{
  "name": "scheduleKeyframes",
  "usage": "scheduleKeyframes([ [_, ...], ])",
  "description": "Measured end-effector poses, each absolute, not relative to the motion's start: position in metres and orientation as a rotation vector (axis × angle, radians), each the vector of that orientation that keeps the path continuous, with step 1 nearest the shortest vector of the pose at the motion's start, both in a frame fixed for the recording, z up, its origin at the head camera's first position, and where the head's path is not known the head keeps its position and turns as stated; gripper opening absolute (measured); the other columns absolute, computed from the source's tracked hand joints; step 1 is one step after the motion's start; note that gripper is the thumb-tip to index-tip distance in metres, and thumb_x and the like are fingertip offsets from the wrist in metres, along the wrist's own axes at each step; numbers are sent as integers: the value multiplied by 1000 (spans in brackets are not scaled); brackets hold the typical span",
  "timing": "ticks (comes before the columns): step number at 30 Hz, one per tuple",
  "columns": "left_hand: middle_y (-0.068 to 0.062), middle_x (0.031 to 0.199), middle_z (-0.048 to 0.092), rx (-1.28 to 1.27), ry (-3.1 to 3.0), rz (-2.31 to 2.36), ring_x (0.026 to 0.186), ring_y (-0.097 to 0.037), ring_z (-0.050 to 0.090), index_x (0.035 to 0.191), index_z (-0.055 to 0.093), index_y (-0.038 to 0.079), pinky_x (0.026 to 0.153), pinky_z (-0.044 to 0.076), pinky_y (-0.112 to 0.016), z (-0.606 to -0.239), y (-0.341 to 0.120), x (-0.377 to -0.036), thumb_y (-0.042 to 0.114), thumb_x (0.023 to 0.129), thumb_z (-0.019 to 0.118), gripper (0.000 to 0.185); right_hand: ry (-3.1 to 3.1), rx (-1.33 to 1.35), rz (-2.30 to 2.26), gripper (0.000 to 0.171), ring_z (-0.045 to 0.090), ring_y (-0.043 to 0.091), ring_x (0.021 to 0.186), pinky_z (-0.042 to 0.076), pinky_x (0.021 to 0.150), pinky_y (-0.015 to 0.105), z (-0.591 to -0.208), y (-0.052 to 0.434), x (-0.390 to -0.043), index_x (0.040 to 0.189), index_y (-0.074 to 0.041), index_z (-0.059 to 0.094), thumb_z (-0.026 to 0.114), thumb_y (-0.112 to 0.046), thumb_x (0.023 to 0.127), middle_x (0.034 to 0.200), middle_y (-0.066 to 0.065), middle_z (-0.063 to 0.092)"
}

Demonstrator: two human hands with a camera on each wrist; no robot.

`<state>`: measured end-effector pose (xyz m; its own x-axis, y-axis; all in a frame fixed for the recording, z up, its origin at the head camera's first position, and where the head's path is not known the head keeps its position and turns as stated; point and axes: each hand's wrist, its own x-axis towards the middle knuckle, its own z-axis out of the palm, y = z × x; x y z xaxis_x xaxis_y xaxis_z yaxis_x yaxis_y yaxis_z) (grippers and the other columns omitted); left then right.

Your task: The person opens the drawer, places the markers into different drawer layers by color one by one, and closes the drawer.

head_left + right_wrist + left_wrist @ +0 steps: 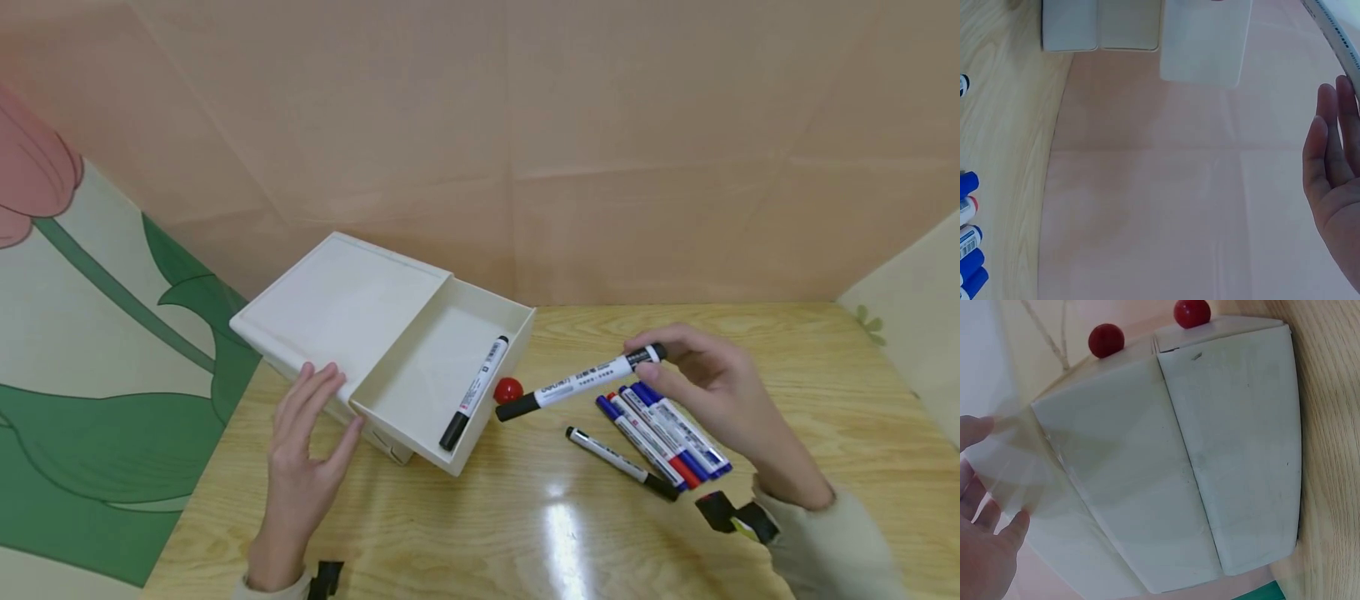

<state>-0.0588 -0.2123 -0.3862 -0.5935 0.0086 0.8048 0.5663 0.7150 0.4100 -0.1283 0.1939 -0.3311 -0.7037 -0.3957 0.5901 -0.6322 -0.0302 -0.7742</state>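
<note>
A white drawer box (337, 304) stands on the wooden table (525, 525) with its drawer (435, 379) pulled out; a black-capped marker (474, 392) lies inside. My right hand (701, 379) pinches a second black marker (579, 382) by its rear end and holds it above the table, just right of the drawer. My left hand (303, 437) rests with straight fingers against the box's front corner, and shows in the left wrist view (985, 544) beside the box (1166, 456). In the right wrist view the held marker (1338, 37) runs along my fingers (1332, 156).
Several blue, red and black markers (660, 433) lie in a loose row on the table under my right hand; their caps (967, 237) show in the right wrist view. A red knob (508, 389) sits on the drawer front. A pink paper wall backs the table.
</note>
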Motion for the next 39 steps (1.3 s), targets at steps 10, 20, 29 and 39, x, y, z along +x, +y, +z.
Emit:
scheduleKeyframes([
  [10,-25,132,61,-438,-2071,-842,141,-34,43,125,63,-6,125,29,-37,-386,-213,-58,31,96,63,48,-1952,1057,1904,27,67,9,86,57,75,14,-324,180,-139,112,6,68,62,14,87,102,3,74],
  [20,-26,132,61,-433,-2078,-837,142,-33,42,125,63,-7,125,29,-36,-386,-212,-56,34,97,62,50,-1992,1043,1896,31,65,9,84,56,72,14,-312,164,-148,112,6,67,58,19,86,101,1,74],
  [29,-26,132,60,-439,-2075,-833,141,-33,42,125,62,-7,125,29,-37,-385,-212,-56,32,96,62,49,-2137,1007,1839,26,63,9,82,56,72,15,-303,154,-156,113,5,66,58,14,90,102,-3,72],
  [39,-26,132,61,-435,-2075,-830,141,-33,43,125,63,-7,125,30,-37,-384,-211,-55,33,96,63,49,-2253,1011,1735,24,66,8,84,57,73,17,-302,139,-168,115,3,66,61,7,92,104,-9,71],
])
